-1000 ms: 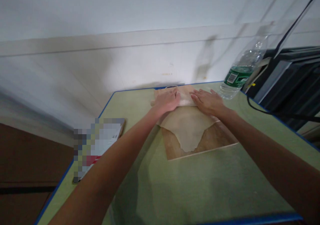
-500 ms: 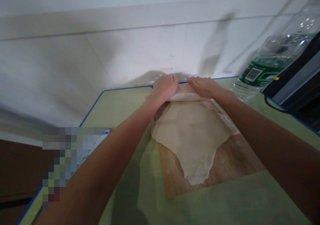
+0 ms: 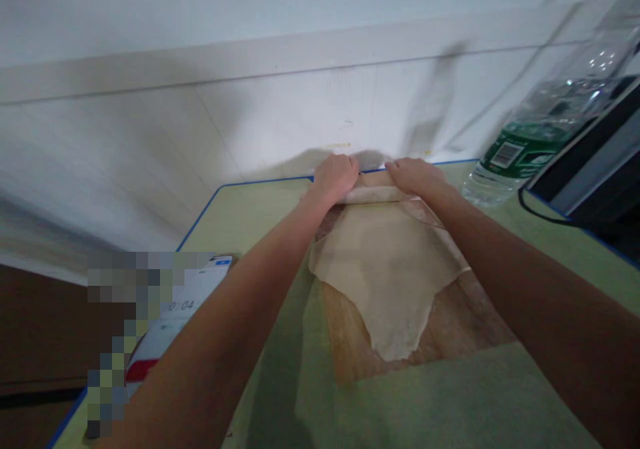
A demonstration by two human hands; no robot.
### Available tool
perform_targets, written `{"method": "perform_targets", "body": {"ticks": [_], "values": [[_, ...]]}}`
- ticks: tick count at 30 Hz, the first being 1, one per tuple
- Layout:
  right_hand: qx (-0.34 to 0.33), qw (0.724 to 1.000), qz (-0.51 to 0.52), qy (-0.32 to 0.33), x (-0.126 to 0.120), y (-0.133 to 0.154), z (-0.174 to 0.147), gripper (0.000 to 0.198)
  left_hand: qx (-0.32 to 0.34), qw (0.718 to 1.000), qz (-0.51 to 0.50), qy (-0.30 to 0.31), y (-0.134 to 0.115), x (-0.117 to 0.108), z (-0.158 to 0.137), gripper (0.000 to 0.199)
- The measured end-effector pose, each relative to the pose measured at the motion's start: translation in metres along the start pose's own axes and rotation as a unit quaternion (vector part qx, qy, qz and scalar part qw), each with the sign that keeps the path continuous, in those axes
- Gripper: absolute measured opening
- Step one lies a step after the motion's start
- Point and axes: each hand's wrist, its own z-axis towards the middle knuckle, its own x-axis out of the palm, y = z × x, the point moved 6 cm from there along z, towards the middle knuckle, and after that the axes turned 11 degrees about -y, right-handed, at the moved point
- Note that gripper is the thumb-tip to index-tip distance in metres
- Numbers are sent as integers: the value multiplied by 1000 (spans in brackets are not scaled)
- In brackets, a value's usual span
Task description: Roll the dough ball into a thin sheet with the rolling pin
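Observation:
A thin sheet of pale dough lies on a wooden board, with its near end narrowing to a ragged tip. Across the far end of the sheet runs a pale dough roll; whether a rolling pin is inside it I cannot tell. My left hand is closed over the left end of this roll, knuckles up. Over the right end, my right hand curls with its fingers pointing left. Both hands hide the ends of the roll, and my right forearm covers part of the board's right side.
A clear water bottle with a green label stands at the back right, beside a dark device and its black cable. A phone, partly pixelated, lies left of my left forearm. A white wall borders the table's blue-edged back.
Both hands stay on the dough roll at the far end, with hardly any movement against the board. The view has shifted slightly, and more of the phone shows at the left.

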Motion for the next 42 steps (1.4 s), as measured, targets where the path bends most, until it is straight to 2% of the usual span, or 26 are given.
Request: {"method": "perform_targets", "body": {"ticks": [3,5,11,15,20,26,32,42], "values": [[56,998,-9,14,-6,-3,-19,50,3,999,12,43,-3,-4,-21,46],[47,999,-13,17,-14,2,-36,49,-19,999,13,47,-5,-11,-39,47],[-43,996,-75,-27,-42,20,-92,48,-26,999,36,-20,-24,-36,-94,47],[-35,998,-41,-33,-50,17,-116,53,-27,998,35,-37,-31,-42,-119,50],[-30,998,7,-46,-50,13,-129,50,-5,997,51,-54,-38,-50,-135,50],[1,996,23,-80,-43,12,-131,50,-2,997,42,-57,-38,-48,-134,48],[9,997,26,-72,-41,15,-120,50,-7,997,39,-70,-31,-40,-117,46],[15,999,-9,-51,-30,22,-69,50,-66,998,4,1,-14,-27,-70,56]]}}
